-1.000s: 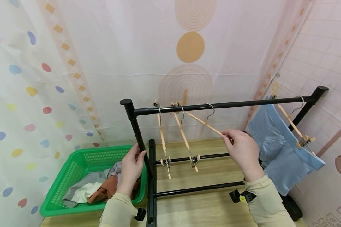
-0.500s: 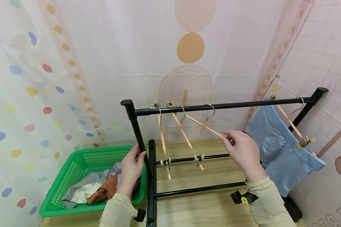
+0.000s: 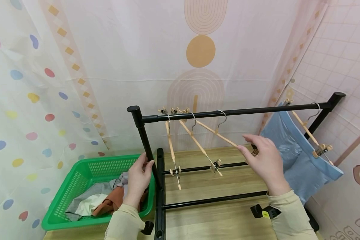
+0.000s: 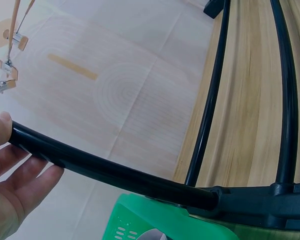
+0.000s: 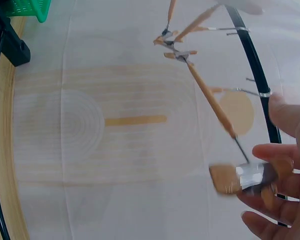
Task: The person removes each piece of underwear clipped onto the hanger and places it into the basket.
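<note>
My left hand [image 3: 139, 180] grips the left upright post [image 3: 144, 138] of a black clothes rack, thumb on one side and fingers on the other. Nearby, my right hand [image 3: 265, 161] has thumb and fingers spread apart at the near end of a wooden clip hanger [image 3: 217, 131]. In the right wrist view, the hanger's metal and wood clip [image 5: 250, 177] overlaps the fingers. This hanger hooks on the top rail [image 3: 243, 111]. Two more bare hangers hang to its left, a middle one [image 3: 195, 136] and a leftmost one [image 3: 170, 143].
Light blue shorts [image 3: 300, 150] hang from a clip hanger at the rail's right end. Left of the rack stands a green basket [image 3: 60, 200] with grey, white and rust-brown clothes inside. Lower rack bars [image 3: 213, 200] cross above the wooden tabletop [image 3: 210, 220]. A patterned curtain [image 3: 138, 50] hangs behind.
My right hand has loosened from the hanger's end and shifted slightly right, its fingers spreading. The middle hanger's near end has swung right. My left hand stays on the post.
</note>
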The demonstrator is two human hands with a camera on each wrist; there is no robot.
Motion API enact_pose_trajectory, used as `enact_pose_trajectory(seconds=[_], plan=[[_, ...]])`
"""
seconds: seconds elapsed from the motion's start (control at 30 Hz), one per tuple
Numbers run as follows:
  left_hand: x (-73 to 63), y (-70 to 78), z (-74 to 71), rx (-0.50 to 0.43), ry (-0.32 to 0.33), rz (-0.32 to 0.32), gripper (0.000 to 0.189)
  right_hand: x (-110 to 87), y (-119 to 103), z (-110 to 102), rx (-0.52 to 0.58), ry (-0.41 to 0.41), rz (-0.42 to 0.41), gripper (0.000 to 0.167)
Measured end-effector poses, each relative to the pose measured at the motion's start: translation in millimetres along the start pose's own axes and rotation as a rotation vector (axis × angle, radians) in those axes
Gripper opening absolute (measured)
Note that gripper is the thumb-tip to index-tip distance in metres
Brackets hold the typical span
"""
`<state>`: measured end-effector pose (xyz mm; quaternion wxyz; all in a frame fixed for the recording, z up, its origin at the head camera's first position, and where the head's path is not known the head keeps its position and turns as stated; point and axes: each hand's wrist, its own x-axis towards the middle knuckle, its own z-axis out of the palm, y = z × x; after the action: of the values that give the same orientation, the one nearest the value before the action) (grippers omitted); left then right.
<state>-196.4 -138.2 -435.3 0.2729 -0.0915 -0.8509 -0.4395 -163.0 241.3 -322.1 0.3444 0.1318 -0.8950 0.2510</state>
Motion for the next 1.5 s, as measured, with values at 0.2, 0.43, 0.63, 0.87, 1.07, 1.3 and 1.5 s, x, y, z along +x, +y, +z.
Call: enact_pose_trajectory(seconds=[0.2,0.43,0.63,0.87,1.07,1.3,1.5], plan=[[-0.1,0.7,-1.0,-0.006,-0.009,-0.019,0.029,-6.5,11,-10,0.059,-0.031,0.037,0.039],[0.0,1.5,-1.4,-0.009,-0.018,-0.023,0.029,-14.4,24,-16,0.051,-0.05,0.072,0.041],[0.5,1.9,-1.0,-0.005,-0.01,-0.007,0.029,-21.8,34,-23,0.05,-0.057,0.128,0.042],[0.4,1.2,-1.1,-0.005,-0.011,-0.008,0.029,-27.6,46,-32,0.018,-0.03,0.157,0.041],[0.5,0.9,-0.9,0.003,-0.015,-0.01,0.029,-26.6,56,-37,-0.019,-0.054,0.161,0.044],[0.2,2.0,-1.3,0.01,-0.012,-0.004,0.028,-19.8,66,-48,-0.113,-0.109,0.194,0.053],[-0.2,1.3,-0.9,0.006,-0.012,-0.007,0.027,-12.3,75,-57,-0.183,-0.113,0.178,0.057]])
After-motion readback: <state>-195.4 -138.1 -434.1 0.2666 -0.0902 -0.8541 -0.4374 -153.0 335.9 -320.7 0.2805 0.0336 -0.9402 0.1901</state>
